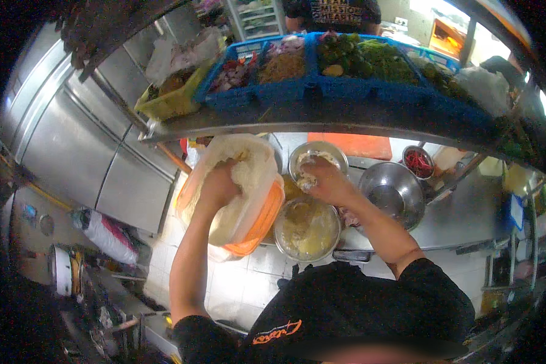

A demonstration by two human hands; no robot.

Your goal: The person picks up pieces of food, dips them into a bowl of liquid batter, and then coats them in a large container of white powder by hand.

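Note:
My left hand is down inside a translucent plastic tub of pale flour-like powder, near a small yellowish-brown piece; whether the fingers hold it cannot be told. An orange container is against the tub. My right hand reaches into a steel bowl with pale, coated pieces, its fingers partly hidden among them. Nearer to me a second steel bowl holds a yellowish liquid with brown and white powder. To the right stands a larger, shiny steel bowl.
A metal shelf edge crosses above the counter, carrying blue baskets of onions, limes and greens. An orange cutting board and a small bowl of red shreds lie behind. A person stands beyond. Steel cabinets line the left.

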